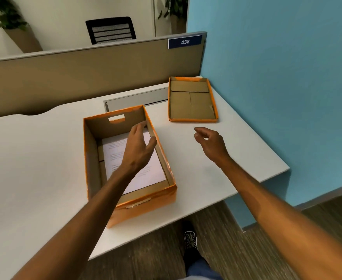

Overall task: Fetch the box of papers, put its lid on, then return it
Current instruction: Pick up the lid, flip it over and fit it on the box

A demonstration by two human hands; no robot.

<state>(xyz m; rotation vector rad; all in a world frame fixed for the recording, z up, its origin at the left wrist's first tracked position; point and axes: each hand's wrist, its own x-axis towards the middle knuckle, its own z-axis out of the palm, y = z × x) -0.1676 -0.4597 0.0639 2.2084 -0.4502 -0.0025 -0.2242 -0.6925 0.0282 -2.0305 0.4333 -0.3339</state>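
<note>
The open orange box (125, 211) holds papers (146, 176); its upturned, empty lid (192, 100) lies at two o'clock, both grips spread apart, holding nothing.

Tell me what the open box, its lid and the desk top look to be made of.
Box: likely cardboard, brown matt inside, glossy orange outside. Lid: same brown board with fold seams, orange rim. Desk top: smooth white, matt, probably laminate; can't be sure.
</note>
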